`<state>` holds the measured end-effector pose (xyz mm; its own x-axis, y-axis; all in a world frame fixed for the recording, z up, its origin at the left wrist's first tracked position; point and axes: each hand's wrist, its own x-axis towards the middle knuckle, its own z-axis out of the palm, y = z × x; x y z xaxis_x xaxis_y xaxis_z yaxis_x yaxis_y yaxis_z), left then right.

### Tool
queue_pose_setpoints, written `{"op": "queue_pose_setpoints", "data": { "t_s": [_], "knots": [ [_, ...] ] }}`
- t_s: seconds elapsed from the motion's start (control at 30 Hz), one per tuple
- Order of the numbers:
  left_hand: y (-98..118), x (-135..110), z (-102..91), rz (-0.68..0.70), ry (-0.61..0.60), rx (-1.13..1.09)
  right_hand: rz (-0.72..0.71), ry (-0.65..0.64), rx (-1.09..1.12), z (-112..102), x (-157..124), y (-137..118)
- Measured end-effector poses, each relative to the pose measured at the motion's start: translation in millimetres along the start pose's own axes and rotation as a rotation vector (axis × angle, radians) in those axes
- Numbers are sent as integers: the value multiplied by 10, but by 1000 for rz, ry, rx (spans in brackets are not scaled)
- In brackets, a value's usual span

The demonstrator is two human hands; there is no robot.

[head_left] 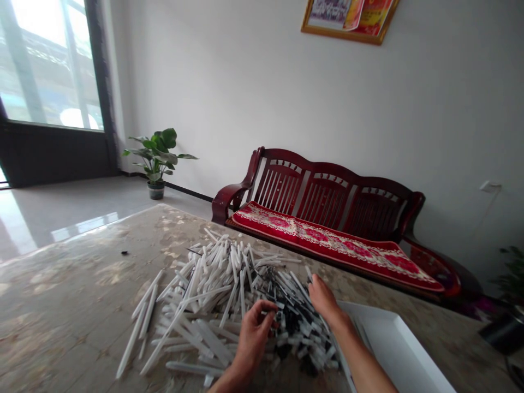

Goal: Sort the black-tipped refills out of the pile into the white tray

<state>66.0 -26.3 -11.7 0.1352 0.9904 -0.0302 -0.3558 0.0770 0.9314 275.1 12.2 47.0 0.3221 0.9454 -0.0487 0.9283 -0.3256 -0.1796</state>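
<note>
Left grip: the left hand [251, 341] curls over the heap at 6 o'clock; its fingers hide any contents, so clamping cannot be determined.
Right grip: the right hand [323, 299] has its fingers apart, touching the heap's black-ended sticks.
Item location: the heap of white plastic sticks [204, 295] lies on the counter; its lower layers are hidden.
Edges: a white tray [393, 349] sits at 4 o'clock beside the right hand, cut off by the frame.
Surface: the marble-patterned counter [69, 311] extends to 9 o'clock, carrying a small black piece [123, 252].
Room: a red-cushioned wooden bench [327, 191] stands at 2 o'clock; a potted plant [155, 158] stands at 10 o'clock.
</note>
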Motion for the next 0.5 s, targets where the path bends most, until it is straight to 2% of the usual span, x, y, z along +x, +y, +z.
{"op": "queue_pose_setpoints", "data": {
  "t_s": [0.27, 0.4, 0.5],
  "knots": [
    [74, -36, 10, 10, 19, -11, -162, -30, 228, 60, -280, -573],
    [50, -24, 2, 20, 9, -12, -193, -49, 377, 95, -284, -809],
    [17, -17, -3, 24, 4, 4, -186, -37, 474, 151, -234, -873]
  ]
}}
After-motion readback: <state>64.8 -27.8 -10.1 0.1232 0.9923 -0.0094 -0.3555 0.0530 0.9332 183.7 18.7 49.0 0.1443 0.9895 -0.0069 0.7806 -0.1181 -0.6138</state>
